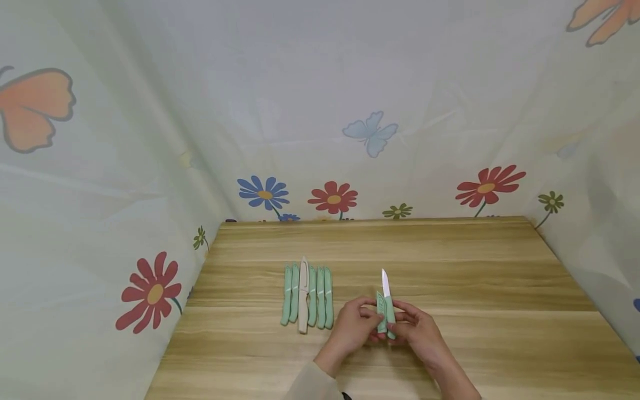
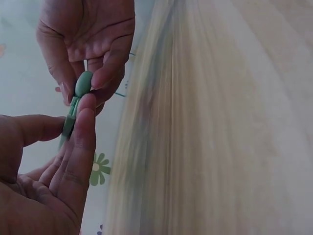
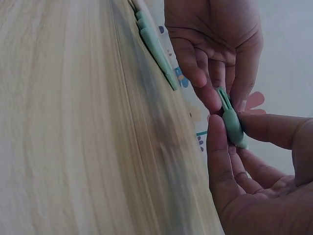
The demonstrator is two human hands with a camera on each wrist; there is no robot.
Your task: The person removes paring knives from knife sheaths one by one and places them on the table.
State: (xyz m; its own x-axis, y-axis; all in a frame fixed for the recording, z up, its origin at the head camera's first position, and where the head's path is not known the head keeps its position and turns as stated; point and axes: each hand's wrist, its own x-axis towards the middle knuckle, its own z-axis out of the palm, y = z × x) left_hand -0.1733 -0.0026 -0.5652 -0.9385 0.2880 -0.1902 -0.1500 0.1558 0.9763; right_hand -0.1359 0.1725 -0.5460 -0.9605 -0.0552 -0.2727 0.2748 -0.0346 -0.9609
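Knife and sheath held over table.
Right hand (image 1: pixel 417 328) pinches knife (image 1: pixel 387 300) handle; left hand (image 1: pixel 352 325) pinches sheath (image 1: pixel 381 314). Keep fingertips off the blade edge.

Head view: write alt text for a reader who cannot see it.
Two hands meet over a wooden table: the right hand holds a small green-handled knife with its white blade pointing away, and the left hand holds a green sheath beside it. To the left lies a row of sheathed knives, five green and one beige.
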